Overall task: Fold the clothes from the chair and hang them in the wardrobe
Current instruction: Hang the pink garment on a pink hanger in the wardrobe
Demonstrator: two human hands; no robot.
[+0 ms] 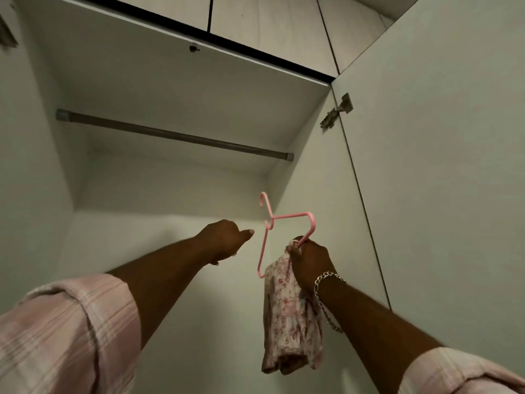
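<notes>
I look up into an open white wardrobe. A grey hanging rail point(173, 134) runs across it, bare. My right hand point(309, 261) grips the lower bar of a pink plastic hanger point(284, 220) together with a folded white garment with a pink floral print point(287, 317), which droops below the hand. The hanger is tilted, its hook pointing up, well below the rail. My left hand point(224, 240) is raised just left of the hanger, fingers loosely curled, thumb pointing toward it, holding nothing and not touching the hanger.
The wardrobe's open door point(443, 166) stands on the right, with a metal hinge point(338, 109) near its top. A white shelf panel point(176, 72) lies above the rail, and closed upper cabinet doors point(267, 21) sit above that. A chain bracelet point(326, 285) circles my right wrist.
</notes>
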